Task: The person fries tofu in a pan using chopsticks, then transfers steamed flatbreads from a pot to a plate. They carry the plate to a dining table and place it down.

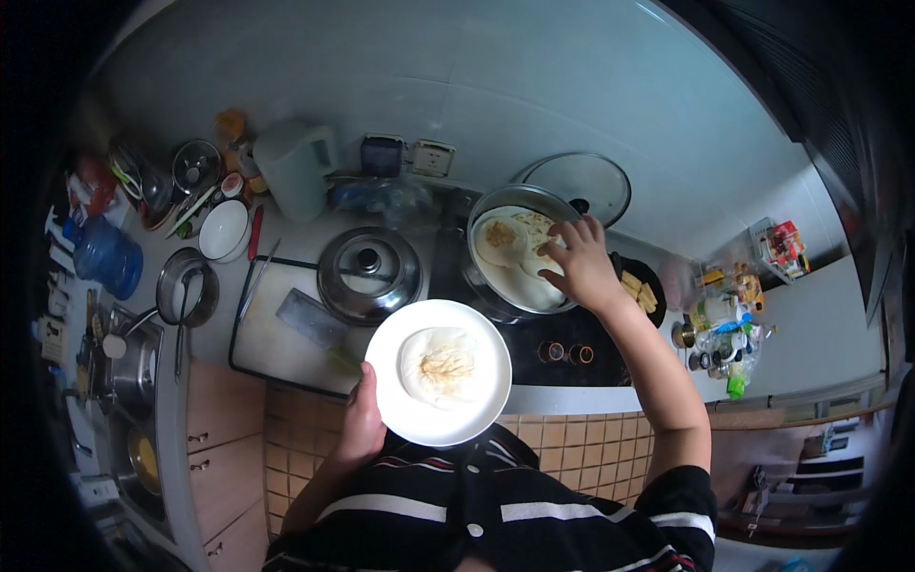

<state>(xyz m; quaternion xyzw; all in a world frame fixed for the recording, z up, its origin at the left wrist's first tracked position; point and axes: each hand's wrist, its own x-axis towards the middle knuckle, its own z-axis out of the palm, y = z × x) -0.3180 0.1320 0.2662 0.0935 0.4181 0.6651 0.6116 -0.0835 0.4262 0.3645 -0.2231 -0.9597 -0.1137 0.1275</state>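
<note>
My left hand grips the left rim of a white plate, thumb on top. On the plate lies a round, pale piece of dough-like food with a browned, creased middle. Over the right side of a metal steamer pot on the hob is my right hand, its fingers spread and bent. Inside the pot are several round pale flatbreads or buns, some with brown patches. Whether my fingertips touch one of them cannot be told.
A glass lid leans behind the pot, and a pan with yellow food pieces is at its right. A domed metal lid, a cleaver and a cutting board lie left. Farther left are a white bowl and a saucepan.
</note>
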